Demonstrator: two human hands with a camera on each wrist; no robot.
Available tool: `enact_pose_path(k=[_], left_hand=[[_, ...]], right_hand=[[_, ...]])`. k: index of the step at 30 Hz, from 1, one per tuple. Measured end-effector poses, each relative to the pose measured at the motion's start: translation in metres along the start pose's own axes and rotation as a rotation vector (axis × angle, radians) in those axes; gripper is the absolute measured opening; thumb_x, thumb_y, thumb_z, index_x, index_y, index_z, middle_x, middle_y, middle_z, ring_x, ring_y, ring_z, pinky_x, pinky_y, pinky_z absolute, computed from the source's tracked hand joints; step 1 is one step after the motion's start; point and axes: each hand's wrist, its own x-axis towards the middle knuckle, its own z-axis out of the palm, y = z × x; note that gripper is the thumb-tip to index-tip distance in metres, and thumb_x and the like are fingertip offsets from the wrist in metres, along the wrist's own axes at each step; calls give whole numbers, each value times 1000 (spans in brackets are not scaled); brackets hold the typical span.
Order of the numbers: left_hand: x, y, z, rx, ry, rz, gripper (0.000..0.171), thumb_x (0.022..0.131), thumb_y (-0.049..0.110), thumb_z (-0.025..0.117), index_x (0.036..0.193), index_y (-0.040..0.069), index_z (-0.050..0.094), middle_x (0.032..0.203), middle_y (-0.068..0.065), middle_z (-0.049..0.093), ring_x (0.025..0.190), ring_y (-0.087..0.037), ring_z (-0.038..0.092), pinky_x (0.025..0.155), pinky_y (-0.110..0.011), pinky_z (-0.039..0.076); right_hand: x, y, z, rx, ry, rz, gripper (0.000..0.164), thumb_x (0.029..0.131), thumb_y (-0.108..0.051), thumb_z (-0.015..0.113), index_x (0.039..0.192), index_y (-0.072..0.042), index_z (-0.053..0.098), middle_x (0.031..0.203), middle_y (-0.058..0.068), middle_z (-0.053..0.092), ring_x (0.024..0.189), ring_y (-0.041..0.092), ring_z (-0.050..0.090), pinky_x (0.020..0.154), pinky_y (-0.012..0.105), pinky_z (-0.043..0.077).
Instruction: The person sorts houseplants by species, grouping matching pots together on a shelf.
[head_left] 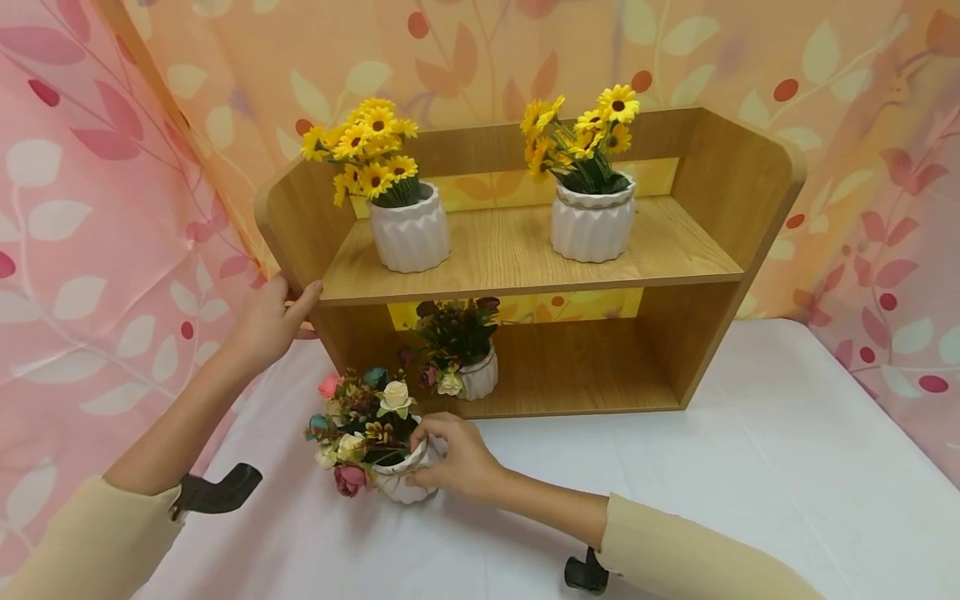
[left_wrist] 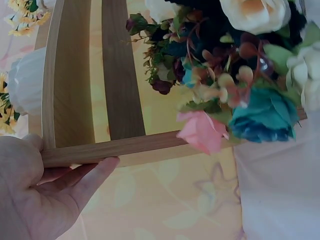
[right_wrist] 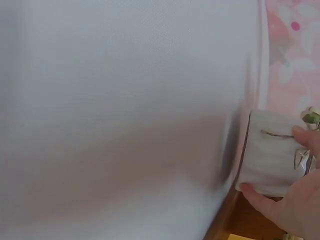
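My right hand (head_left: 467,462) grips a white flowerpot (head_left: 401,485) of artificial roses by its rim and side, in front of the shelf's lower left corner. The roses (head_left: 352,447) are cream, pink and teal and lean left. In the right wrist view, thumb and fingers span the pot (right_wrist: 272,155), which has a thin cord around it. My left hand (head_left: 264,321) holds the wooden shelf (head_left: 495,292) at its left side panel, thumb at the front edge. In the left wrist view, its fingers (left_wrist: 95,182) reach along the panel's outer face.
Two white pots of yellow flowers, one left (head_left: 411,233) and one right (head_left: 592,223), stand on the upper board. A pot of dark flowers (head_left: 478,375) stands on the lower board's left part. White cloth (head_left: 810,467) covers the table; patterned curtains (head_left: 885,167) hang behind.
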Motion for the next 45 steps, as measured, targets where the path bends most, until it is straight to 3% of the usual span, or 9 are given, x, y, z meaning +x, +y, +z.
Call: enact_pose_path(k=[8, 15, 26, 33, 45], left_hand=[[1, -1, 1, -4, -2, -11, 77, 114, 48, 37, 157, -15, 25, 147, -41, 49, 134, -57, 53, 103, -64, 52], [2, -2, 1, -11, -2, -10, 78, 113, 49, 38, 157, -14, 25, 148, -40, 49, 134, -57, 54, 102, -63, 53], [0, 0, 1, 1, 15, 2, 75, 114, 47, 38, 153, -17, 30, 143, -41, 52, 132, -57, 54, 103, -66, 52], [0, 0, 2, 0, 23, 11, 72, 114, 45, 38, 150, -18, 33, 139, -41, 55, 130, -56, 56, 102, -65, 54], [1, 0, 3, -16, 6, 0, 73, 114, 46, 38, 151, -16, 32, 139, -40, 55, 129, -55, 58, 103, -63, 53]], right_hand=[[-12, -9, -17, 14, -11, 15, 30, 75, -1, 93, 92, -12, 70, 115, 4, 70, 123, 24, 62, 101, 36, 54], [-27, -16, -34, 44, -39, 68, 31, 75, -1, 92, 93, -13, 70, 122, 7, 68, 115, 20, 58, 76, 29, 58], [-55, -18, -58, 61, -55, 67, 32, 74, 0, 92, 93, -14, 69, 129, 12, 68, 129, 40, 61, 82, 31, 62], [-75, -20, -74, 69, -49, 56, 31, 75, -2, 91, 93, -14, 70, 142, 22, 62, 132, 49, 58, 83, 30, 62], [-98, -13, -94, 55, 22, 55, 32, 73, -3, 92, 91, -17, 69, 139, 27, 63, 132, 54, 56, 85, 32, 64]])
